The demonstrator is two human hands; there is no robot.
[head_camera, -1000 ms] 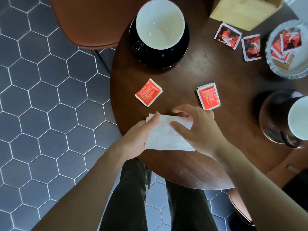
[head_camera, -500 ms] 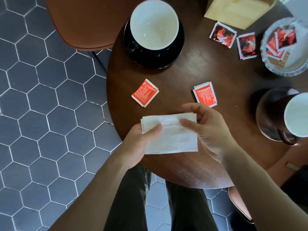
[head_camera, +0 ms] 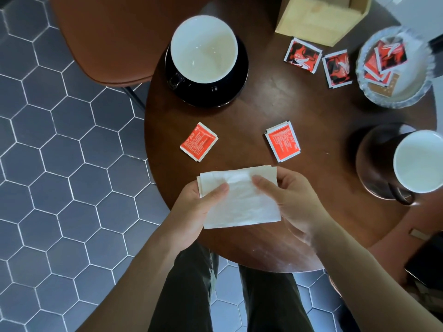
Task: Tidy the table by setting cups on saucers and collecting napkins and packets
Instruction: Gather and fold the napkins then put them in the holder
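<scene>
A napkin (head_camera: 239,197) is held above the near edge of the round table (head_camera: 299,111), between the left hand (head_camera: 194,212) and the right hand (head_camera: 294,204). Just beyond it, two packets lie apart: one (head_camera: 199,142) to the left, one (head_camera: 282,141) to the right. Farther back on the left, a cup (head_camera: 203,49) sits on a saucer (head_camera: 239,75). At the right edge, another cup (head_camera: 419,161) sits on its saucer (head_camera: 371,159). Behind it, a glass dish (head_camera: 407,92) holds packets; two more packets (head_camera: 303,55) lie left of it, before a box (head_camera: 318,17).

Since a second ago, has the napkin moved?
Yes. The napkin, held by both hands, has drawn back from the red packet toward the table's near edge.
</scene>
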